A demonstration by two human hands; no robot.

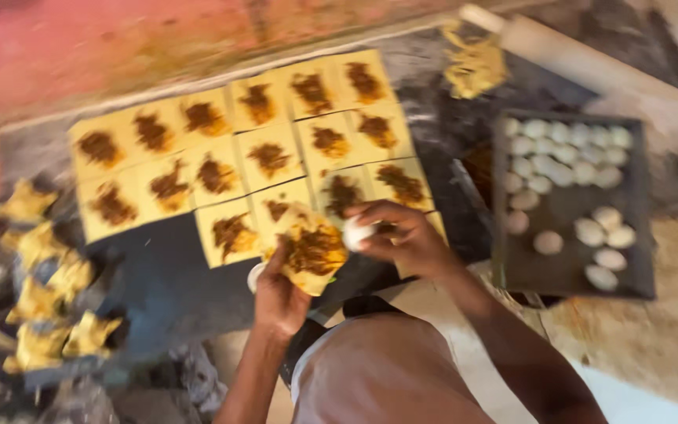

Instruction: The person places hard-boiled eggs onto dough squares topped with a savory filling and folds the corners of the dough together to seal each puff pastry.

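My left hand [278,297] holds a yellow dough square with brown filling [314,251] lifted off the dark work surface [158,275]. My right hand [402,237] grips a white peeled egg [357,233] right beside that filling. Behind my hands lie several more yellow dough squares [237,149], each with a dab of brown filling, laid in rows.
A dark tray [570,259] at the right carries several white eggs. Folded yellow parcels [45,302] are heaped at the left. A wooden rolling pin [590,63] and a lump of dough scraps [474,64] lie at the back right. My knee is below.
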